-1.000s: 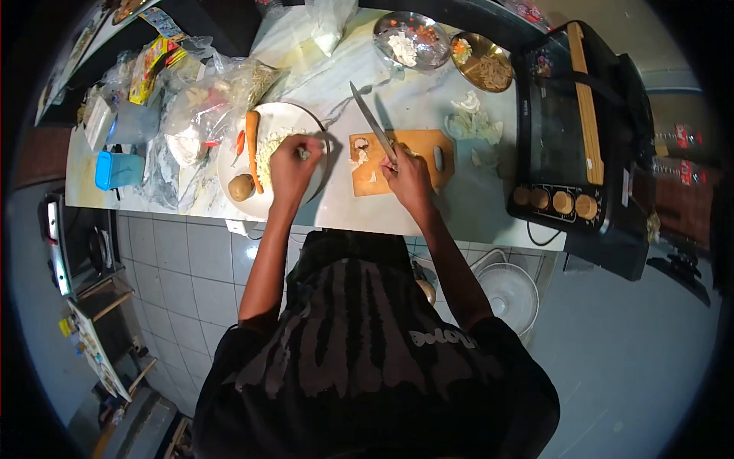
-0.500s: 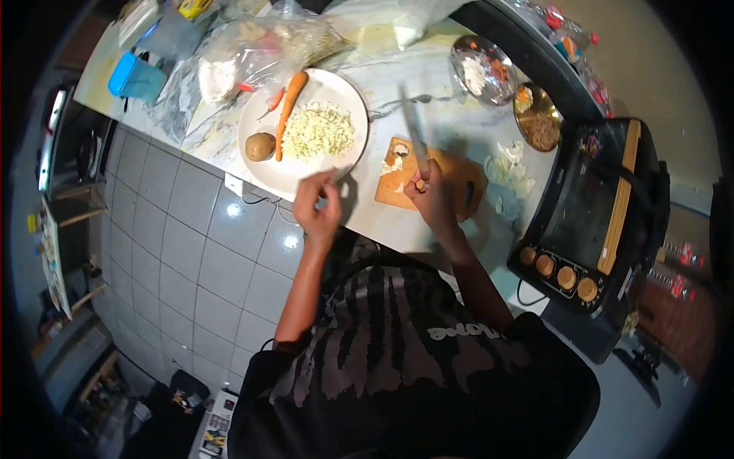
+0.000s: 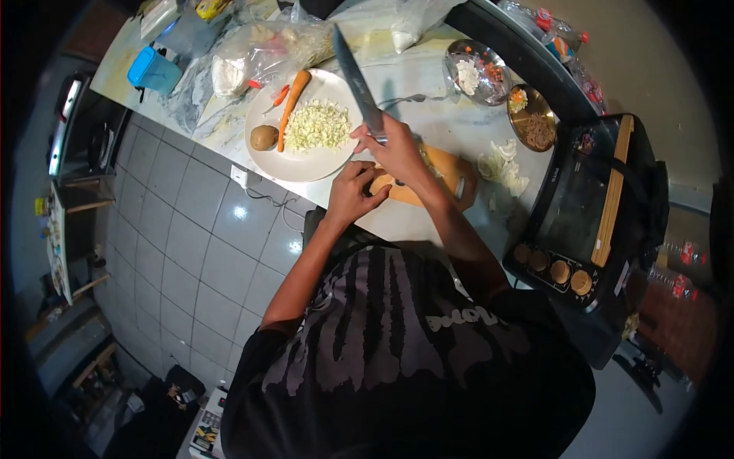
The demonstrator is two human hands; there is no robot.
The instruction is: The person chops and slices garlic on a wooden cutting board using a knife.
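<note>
My right hand (image 3: 397, 149) grips the handle of a large knife (image 3: 356, 83), its blade pointing up and left past the plate's right edge. Close below it, my left hand (image 3: 355, 191) reaches to the left end of the wooden cutting board (image 3: 456, 170), fingers apart and bent; nothing shows between them. Part of the board is hidden behind my right hand and forearm. A white plate (image 3: 306, 170) holds a heap of chopped pale vegetable (image 3: 317, 125), a carrot (image 3: 293, 107), a red chili (image 3: 281, 95) and a round brown potato (image 3: 264, 138).
Pale leafy scraps (image 3: 505, 168) lie right of the board. Behind are a metal bowl (image 3: 489, 73) and a gold dish (image 3: 539, 126) with food. A black toaster oven (image 3: 573, 199) stands right. Plastic bags (image 3: 267, 53) and a blue container (image 3: 155, 71) sit left.
My left hand has moved right from the plate's lower edge to the board. My right hand, with the knife, has moved up and left off the board's middle. The view has turned since the first frame.
</note>
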